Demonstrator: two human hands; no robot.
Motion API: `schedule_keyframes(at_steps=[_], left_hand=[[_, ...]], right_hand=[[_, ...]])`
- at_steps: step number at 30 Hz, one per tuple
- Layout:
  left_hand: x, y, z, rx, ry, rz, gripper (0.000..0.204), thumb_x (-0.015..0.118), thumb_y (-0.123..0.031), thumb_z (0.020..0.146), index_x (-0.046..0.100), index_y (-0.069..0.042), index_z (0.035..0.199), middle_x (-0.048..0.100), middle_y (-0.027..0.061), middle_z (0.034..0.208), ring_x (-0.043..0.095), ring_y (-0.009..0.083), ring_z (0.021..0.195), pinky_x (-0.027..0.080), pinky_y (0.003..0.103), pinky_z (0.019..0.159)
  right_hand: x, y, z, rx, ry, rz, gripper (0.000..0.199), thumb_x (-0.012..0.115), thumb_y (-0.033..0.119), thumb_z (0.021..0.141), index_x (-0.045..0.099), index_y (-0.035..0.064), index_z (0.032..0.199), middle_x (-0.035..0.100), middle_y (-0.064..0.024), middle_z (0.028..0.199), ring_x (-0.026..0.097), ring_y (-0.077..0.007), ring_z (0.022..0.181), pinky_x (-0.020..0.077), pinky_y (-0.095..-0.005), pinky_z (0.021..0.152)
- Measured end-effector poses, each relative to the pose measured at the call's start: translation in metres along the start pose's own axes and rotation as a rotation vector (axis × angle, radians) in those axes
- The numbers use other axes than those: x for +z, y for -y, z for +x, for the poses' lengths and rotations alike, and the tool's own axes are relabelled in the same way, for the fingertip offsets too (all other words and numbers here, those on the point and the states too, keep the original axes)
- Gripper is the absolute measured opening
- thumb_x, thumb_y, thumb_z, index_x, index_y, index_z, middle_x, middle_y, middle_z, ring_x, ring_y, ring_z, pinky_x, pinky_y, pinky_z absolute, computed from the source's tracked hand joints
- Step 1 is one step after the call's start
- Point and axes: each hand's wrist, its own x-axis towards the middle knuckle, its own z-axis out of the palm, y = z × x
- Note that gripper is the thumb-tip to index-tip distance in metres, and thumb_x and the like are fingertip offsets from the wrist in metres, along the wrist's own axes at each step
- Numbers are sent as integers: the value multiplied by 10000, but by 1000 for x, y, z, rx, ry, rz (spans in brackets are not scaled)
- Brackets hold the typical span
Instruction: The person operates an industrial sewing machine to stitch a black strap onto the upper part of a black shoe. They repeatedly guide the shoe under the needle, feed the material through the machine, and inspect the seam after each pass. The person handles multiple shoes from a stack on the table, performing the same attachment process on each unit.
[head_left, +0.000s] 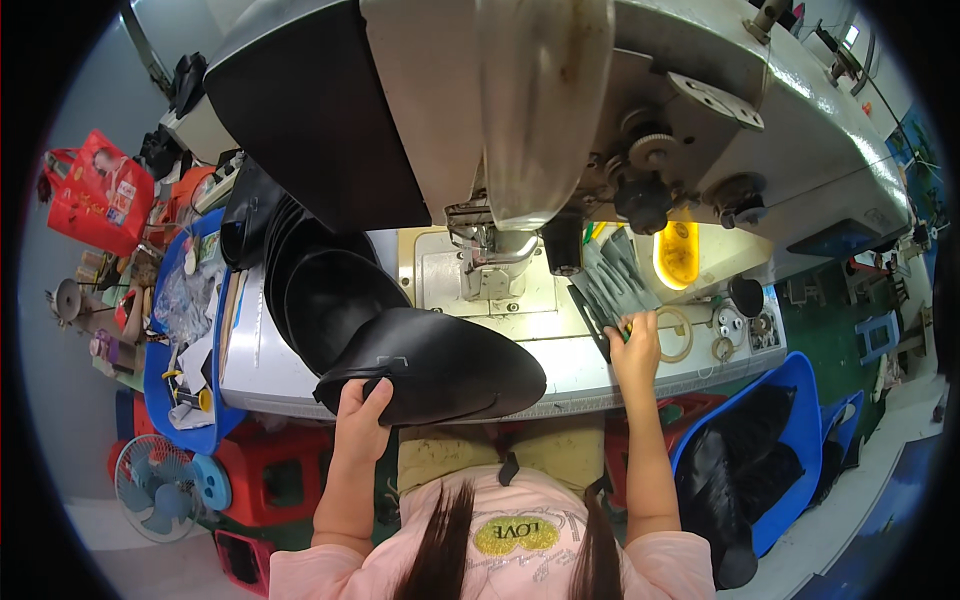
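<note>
My left hand [362, 408] grips the near left edge of a black, curved, leather-like panel [450, 365], thumb on top. The panel tilts over the front of the sewing machine table. Behind it a row of similar black curved pieces [330, 290] stands nested together. On the table's right side, my right hand [636, 352] is closed at the near end of a bundle of grey strips [615, 280]. A small yellow bit shows by its fingers; what they pinch is too small to make out. The sewing machine's needle area [490, 250] lies between my hands.
The machine head [680, 130] overhangs the table. A lit yellow lamp [677, 255], a tape ring [676, 335] and bobbins [728, 322] are at right. Blue bins [808, 420] with black pieces stand lower right; another blue bin [160, 390], a fan [158, 488] and red stools [265, 480] at left.
</note>
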Motion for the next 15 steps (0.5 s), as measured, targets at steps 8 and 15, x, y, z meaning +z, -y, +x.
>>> schedule_keyframes(at_steps=[8, 15], left_hand=[[-4, 5, -1, -13, 19, -74, 165, 468, -121, 864, 514, 21, 933, 559, 98, 942, 541, 157, 881, 435, 285, 772], [5, 3, 1, -75, 84, 204, 192, 457, -143, 873, 542, 28, 884, 563, 44, 860, 506, 84, 781, 416, 227, 692]], right_hand=[[9, -8, -3, 21, -6, 17, 183, 633, 74, 691, 475, 12, 760, 516, -140, 719, 513, -331, 684, 405, -390, 594], [10, -20, -1, 233, 12, 273, 138, 611, 68, 739, 489, 6, 760, 564, -119, 678, 563, -238, 619, 422, -318, 578]])
